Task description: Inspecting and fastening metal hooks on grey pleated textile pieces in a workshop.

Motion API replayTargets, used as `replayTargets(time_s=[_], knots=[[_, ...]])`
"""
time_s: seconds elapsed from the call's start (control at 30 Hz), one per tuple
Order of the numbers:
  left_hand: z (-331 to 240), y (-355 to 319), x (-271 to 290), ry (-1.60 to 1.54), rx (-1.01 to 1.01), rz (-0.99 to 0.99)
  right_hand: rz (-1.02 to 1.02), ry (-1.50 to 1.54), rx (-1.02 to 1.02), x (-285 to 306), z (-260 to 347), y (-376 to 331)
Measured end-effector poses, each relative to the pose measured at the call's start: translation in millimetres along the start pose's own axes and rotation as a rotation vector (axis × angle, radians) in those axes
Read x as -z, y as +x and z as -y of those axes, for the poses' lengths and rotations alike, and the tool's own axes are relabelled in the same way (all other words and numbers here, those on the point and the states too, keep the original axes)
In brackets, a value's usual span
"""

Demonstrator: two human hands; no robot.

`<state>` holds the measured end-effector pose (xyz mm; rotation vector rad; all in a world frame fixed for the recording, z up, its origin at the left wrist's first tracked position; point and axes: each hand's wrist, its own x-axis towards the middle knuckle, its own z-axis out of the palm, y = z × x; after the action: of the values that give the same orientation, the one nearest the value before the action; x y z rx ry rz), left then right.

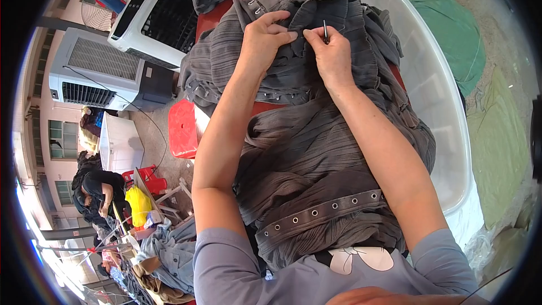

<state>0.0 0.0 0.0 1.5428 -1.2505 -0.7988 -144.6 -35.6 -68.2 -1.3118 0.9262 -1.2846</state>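
Right hand [333, 56] pinches a thin tool [325, 30] pointing straight up and away, left hand [264, 39] gripping the grey garment [305, 152] beside it.

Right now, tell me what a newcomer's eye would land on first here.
First, the two hands at top centre: the left hand pinches the pleated grey garment while the right hand holds a thin dark tool against it. The garment fills the middle, with a belt of metal eyelets crossing near the bottom. A big white tub curves along the right, and two white air coolers stand at upper left.
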Motion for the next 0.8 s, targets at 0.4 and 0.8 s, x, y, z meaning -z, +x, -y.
replayTargets(time_s=[0.4, 0.8], knots=[[-3.0, -0.1, 1.6, -0.164, 0.073, -0.009, 0.169, 0.141, 0.11, 25.5, 4.4, 3.7], [-10.4, 2.7, 6.3, -0.179, 0.147, 0.004, 0.176, -0.464, 0.455, 19.8, 2.0, -6.9]])
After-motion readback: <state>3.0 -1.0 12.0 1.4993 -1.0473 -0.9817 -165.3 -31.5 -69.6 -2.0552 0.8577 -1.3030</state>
